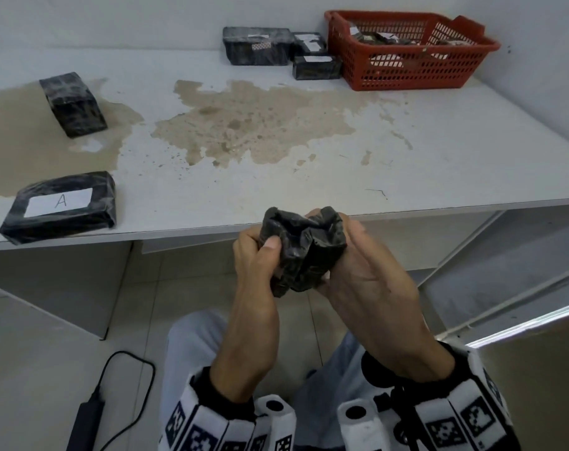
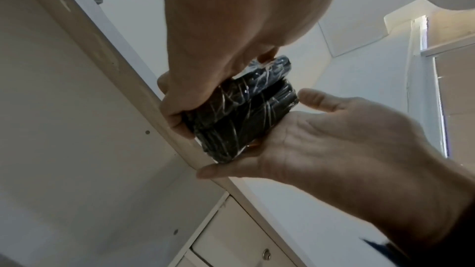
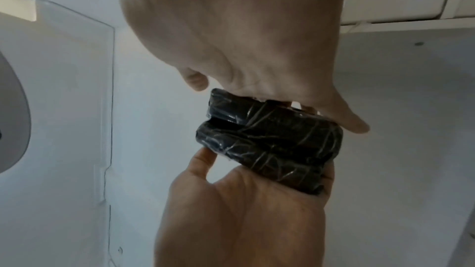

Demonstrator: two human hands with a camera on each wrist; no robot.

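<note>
I hold a small black plastic-wrapped package (image 1: 305,249) with both hands, in front of the table's front edge and above my lap. It is creased across its middle. My left hand (image 1: 253,255) grips its left side, thumb pressed on the front and fingers curled round it (image 2: 174,115). My right hand (image 1: 367,271) lies against its right side with the palm and fairly straight fingers (image 3: 354,125); its thumb (image 2: 316,98) stands clear of the package (image 2: 239,117). In the right wrist view the package (image 3: 270,141) sits between the two hands.
The white table (image 1: 406,157) has brown stains. On it lie a black package labelled A (image 1: 60,203), another (image 1: 73,104) at the left, three more (image 1: 257,45) at the back, and a red basket (image 1: 406,50) holding packages. A power bank with cable (image 1: 87,418) lies on the floor.
</note>
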